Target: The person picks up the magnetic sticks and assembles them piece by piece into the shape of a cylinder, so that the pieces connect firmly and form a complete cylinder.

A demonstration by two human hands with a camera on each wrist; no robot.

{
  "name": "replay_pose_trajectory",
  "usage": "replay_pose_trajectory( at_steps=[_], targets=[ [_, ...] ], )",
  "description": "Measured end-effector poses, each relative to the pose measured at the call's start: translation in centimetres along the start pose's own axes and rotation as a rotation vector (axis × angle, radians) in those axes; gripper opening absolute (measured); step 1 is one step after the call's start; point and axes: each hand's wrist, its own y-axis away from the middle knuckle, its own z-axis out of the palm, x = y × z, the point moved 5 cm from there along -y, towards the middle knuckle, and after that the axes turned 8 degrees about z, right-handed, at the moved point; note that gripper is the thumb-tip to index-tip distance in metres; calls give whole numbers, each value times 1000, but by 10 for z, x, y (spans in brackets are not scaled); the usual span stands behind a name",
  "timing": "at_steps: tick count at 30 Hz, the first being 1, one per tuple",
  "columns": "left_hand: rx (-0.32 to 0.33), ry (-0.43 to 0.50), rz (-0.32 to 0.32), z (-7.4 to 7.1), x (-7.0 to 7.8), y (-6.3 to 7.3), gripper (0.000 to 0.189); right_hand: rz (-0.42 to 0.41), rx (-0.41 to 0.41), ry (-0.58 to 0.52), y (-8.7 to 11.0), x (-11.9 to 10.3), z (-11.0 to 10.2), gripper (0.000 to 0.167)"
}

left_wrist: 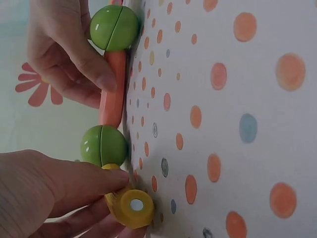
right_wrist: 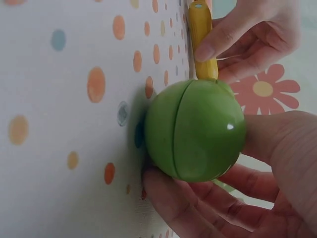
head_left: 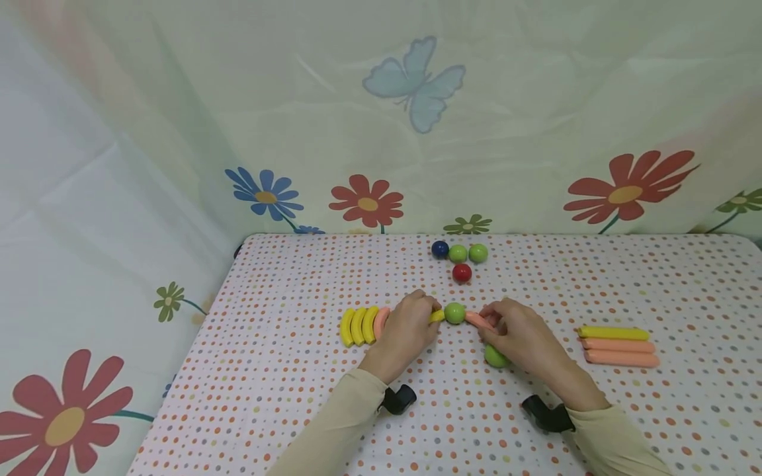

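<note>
My left hand [head_left: 405, 334] pinches a yellow rod [left_wrist: 119, 201] between thumb and fingers; its free end shows a round silvery tip. At its other end the yellow rod meets a green ball [head_left: 455, 313]. A pink rod [head_left: 478, 320] runs from that ball to a second green ball [head_left: 495, 357], nearer to me. My right hand [head_left: 526, 337] pinches this pink rod, its thumb along the side in the left wrist view. Large in the right wrist view, the second green ball [right_wrist: 195, 131] hides the pink rod.
Yellow curved pieces [head_left: 357, 326] and a pink curved piece [head_left: 381, 322] lie side by side left of my left hand. Blue [head_left: 440, 249], green [head_left: 478, 253] and red [head_left: 462, 273] balls sit farther back. Straight yellow [head_left: 613, 332] and pink [head_left: 622, 357] rods lie right.
</note>
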Motion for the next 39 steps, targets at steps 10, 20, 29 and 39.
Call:
replay_pose_trajectory(
  at_steps=[10,20,29,39],
  targets=[
    [-7,-19,-22,-2,-1,1,20,-191,18,-10,-7,-24,-1,35],
    [-37,-23,-20,-1,0,0,22,-304,44,26,-16,-37,5,33],
    [-46,-68,2,-2,1,-2,20,-307,46,102,-15,-35,8,37],
    [-55,109,-54,-15,-11,-22,38,-214,29,111,-2,-15,-1,36]
  ],
)
